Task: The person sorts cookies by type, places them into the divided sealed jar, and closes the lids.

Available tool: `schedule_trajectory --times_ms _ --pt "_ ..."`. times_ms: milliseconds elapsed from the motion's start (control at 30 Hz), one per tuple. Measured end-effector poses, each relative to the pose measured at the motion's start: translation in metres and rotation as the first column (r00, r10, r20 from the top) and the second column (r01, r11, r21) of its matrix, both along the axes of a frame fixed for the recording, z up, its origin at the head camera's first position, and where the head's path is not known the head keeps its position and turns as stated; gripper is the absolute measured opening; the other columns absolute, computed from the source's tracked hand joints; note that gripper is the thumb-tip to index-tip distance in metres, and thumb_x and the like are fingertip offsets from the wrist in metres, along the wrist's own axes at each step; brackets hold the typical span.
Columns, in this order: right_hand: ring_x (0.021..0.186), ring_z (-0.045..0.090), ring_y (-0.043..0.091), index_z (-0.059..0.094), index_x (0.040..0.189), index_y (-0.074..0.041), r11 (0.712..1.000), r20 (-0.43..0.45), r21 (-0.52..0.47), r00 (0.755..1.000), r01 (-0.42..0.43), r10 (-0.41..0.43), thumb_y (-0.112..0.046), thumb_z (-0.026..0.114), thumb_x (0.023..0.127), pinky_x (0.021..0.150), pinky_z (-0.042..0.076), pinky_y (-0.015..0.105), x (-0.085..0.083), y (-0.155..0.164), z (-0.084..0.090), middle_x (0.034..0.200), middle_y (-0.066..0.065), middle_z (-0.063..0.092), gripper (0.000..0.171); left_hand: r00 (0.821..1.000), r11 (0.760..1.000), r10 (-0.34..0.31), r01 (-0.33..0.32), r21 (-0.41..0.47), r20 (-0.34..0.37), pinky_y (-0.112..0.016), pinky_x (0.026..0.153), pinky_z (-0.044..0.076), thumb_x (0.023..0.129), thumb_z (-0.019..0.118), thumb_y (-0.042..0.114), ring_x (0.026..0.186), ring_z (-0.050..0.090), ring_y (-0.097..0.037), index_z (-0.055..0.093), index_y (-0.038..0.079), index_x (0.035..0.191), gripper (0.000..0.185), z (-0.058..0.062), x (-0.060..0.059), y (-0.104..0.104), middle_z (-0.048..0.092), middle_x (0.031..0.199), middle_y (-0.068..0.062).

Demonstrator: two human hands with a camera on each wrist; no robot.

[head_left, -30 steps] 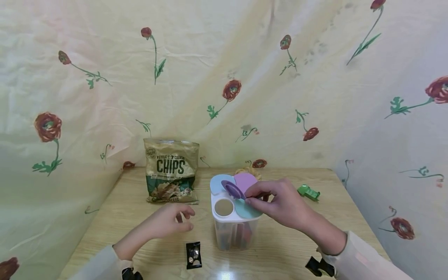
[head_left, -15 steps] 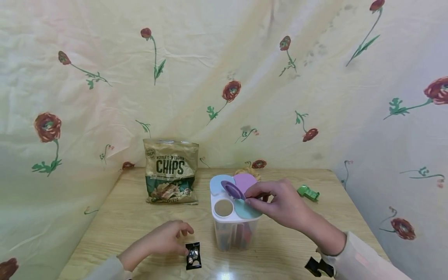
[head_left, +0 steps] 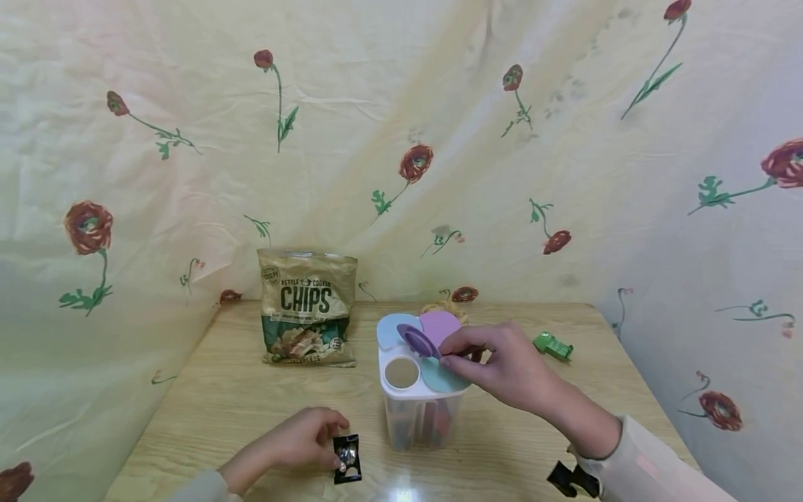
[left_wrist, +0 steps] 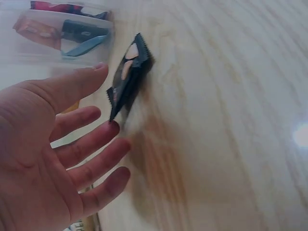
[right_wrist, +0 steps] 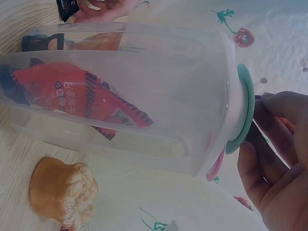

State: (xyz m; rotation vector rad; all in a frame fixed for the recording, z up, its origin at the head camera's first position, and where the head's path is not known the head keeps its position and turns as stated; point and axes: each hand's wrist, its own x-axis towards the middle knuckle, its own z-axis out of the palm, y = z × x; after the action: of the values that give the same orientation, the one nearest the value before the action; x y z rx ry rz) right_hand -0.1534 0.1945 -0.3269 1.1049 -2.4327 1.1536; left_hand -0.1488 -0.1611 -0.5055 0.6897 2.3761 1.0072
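My left hand (head_left: pixel 301 440) is beside a small black snack packet (head_left: pixel 348 464) on the wooden table. In the left wrist view its fingers are spread and the thumb and fingertips are right at the edge of the packet. My right hand (head_left: pixel 502 362) pinches the edge of a raised purple flap lid (head_left: pixel 417 340) on a clear plastic storage container (head_left: pixel 419 424). Under that lid, a round opening (head_left: pixel 401 373) shows in the white top. The blue, pink and green lids lie flat. Inside the container, the right wrist view shows a red packet (right_wrist: pixel 57 89) and other wrapped packets.
A bag of kettle cooked chips (head_left: pixel 307 307) stands at the back left. A bun (right_wrist: pixel 60 192) sits behind the container. To the right lies a green wrapped item (head_left: pixel 553 346). A flowered cloth (head_left: pixel 351 153) hangs behind the table.
My left hand has come down and toward me, from near the chips bag to the black packet. The right hand still holds the purple lid up in the same place.
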Motion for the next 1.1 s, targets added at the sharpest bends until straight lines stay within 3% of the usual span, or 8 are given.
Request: schedule_trajectory --times_ms 133,433,600,767,900,1000,1100 --pt "0.07 0.065 0.0 0.073 0.089 -0.028 1.0 -0.001 0.002 1.0 0.002 -0.002 -0.011 0.076 0.084 0.06 0.053 0.022 0.001 0.0 0.001 0.084 -0.018 0.07 0.018 1.0 1.0 0.012 -0.012 0.014 0.005 -0.024 0.068 0.046 0.075 0.082 0.022 0.076 0.055 -0.008 0.066 0.008 0.115 0.046 -0.006 -0.001 0.0 0.059 0.095 0.003" --pt "0.07 0.065 0.0 0.073 0.089 -0.028 1.0 -0.003 0.002 1.0 -0.001 0.001 -0.011 0.076 0.083 0.06 0.052 0.022 0.001 0.0 0.002 0.084 -0.018 0.07 0.018 0.997 0.999 0.022 -0.02 0.034 -0.07 -0.023 0.065 0.047 0.074 0.08 0.01 0.074 0.054 -0.002 0.072 0.009 0.105 0.032 -0.013 -0.002 -0.001 0.063 0.085 0.008" --pt "0.07 0.065 0.0 0.073 0.089 -0.027 1.0 -0.004 0.003 1.0 0.0 0.0 -0.01 0.076 0.083 0.06 0.053 0.022 0.001 -0.001 0.002 0.084 -0.017 0.07 0.018 0.998 0.993 0.061 -0.057 0.099 -0.036 -0.023 0.062 0.047 0.076 0.079 0.008 0.07 0.055 -0.002 0.074 0.011 0.098 0.023 -0.012 -0.004 -0.004 0.063 0.079 0.008" --pt "0.07 0.065 0.0 0.073 0.089 -0.027 1.0 -0.003 -0.001 1.0 0.002 -0.002 -0.01 0.076 0.083 0.06 0.053 0.022 0.001 -0.001 0.003 0.084 -0.017 0.07 0.018 0.996 0.982 0.087 -0.081 0.168 -0.03 -0.022 0.059 0.046 0.08 0.076 0.008 0.064 0.054 -0.002 0.075 0.009 0.099 0.02 -0.006 -0.005 -0.007 0.062 0.074 0.006" --pt "0.07 0.065 0.0 0.073 0.089 -0.027 1.0 -0.004 0.0 1.0 0.007 -0.007 -0.01 0.076 0.083 0.06 0.053 0.022 0.001 0.0 0.003 0.084 -0.017 0.07 0.018 0.994 0.972 0.105 -0.099 0.214 -0.014 -0.022 0.06 0.048 0.085 0.071 0.01 0.069 0.059 -0.004 0.075 0.007 0.099 0.015 0.002 -0.008 -0.008 0.068 0.083 0.002" --pt "0.07 0.065 0.0 0.073 0.089 -0.027 1.0 -0.002 -0.001 1.0 0.007 -0.007 -0.01 0.076 0.083 0.06 0.053 0.022 0.001 0.0 0.003 0.084 -0.017 0.07 0.018 0.993 0.968 0.12 -0.117 0.221 -0.003 -0.024 0.063 0.049 0.087 0.071 0.016 0.074 0.06 -0.007 0.076 0.011 0.095 0.01 0.013 -0.01 -0.009 0.067 0.089 0.0" --pt "0.07 0.065 0.001 0.073 0.089 -0.027 1.0 0.001 -0.005 1.0 0.004 -0.004 -0.012 0.076 0.084 0.06 0.053 0.022 0.001 0.0 0.002 0.084 -0.016 0.07 0.015 0.99 0.972 0.132 -0.121 0.2 -0.044 -0.026 0.066 0.05 0.088 0.072 0.023 0.077 0.059 -0.009 0.076 0.019 0.093 0.007 0.026 -0.013 -0.009 0.065 0.09 0.003"
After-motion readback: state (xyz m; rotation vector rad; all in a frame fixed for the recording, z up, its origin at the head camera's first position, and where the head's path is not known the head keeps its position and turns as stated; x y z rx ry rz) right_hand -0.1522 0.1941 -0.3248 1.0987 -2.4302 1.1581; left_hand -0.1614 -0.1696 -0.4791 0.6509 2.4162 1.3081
